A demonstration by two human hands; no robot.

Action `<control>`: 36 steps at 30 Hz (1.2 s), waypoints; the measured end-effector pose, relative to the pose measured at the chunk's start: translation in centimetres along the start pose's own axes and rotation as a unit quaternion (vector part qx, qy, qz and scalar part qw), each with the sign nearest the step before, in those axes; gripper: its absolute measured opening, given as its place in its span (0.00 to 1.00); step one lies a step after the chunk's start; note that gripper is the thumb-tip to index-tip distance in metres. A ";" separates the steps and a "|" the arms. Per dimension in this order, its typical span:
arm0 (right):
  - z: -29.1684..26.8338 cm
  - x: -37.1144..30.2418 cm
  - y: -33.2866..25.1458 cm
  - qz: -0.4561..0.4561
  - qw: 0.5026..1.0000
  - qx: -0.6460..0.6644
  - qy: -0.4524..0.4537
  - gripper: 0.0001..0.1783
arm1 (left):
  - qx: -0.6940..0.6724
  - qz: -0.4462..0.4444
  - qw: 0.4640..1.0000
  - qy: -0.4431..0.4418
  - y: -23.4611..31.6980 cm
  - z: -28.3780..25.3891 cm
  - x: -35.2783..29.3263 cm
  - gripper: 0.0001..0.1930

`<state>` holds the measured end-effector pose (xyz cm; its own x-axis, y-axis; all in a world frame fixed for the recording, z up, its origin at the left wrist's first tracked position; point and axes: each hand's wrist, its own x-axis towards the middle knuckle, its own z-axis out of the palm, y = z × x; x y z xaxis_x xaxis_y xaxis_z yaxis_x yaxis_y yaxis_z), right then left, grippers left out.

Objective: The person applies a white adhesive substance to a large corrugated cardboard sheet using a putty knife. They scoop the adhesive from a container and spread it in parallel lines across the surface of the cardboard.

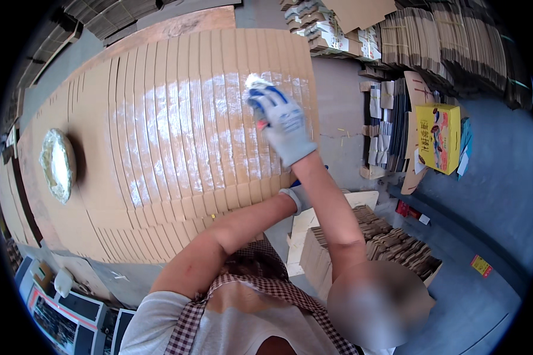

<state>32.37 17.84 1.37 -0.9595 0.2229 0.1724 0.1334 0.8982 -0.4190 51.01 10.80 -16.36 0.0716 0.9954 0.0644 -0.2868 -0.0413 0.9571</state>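
Observation:
Overlapping brown cardboard sheets [154, 62] lie fanned out in a long row before me, with wet white paste smeared across their middle. My right hand [283, 121], in a white glove with blue fingers, is closed around what looks like a brush [256, 81]. Its white tip rests on the sheets toward the right end, and a bit of red shows by the palm. My left hand [296, 198], also gloved, is at the near right edge of the sheets. The right forearm and the edge hide its fingers. A film-lined bowl [71, 160] of white paste sits at the left.
Stacks of flat cardboard [432, 44] stand at the far right. A yellow printed box [438, 137] rests among bundles on the right. Close by my right elbow is a crate of folded cardboard pieces [391, 236]. A machine [62, 319] stands at the lower left.

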 end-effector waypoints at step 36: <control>-6.4 -10.0 5.9 0.382 0.908 0.112 0.129 0.21 | 0.644 0.028 0.761 -0.074 10.0 -2.1 0.6 0.18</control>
<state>44.35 23.36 2.89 -0.5144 0.8558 -0.0546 0.6543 0.3505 -0.6701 46.13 11.15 -7.35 0.2279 0.9722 0.0545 0.8738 -0.2289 0.4290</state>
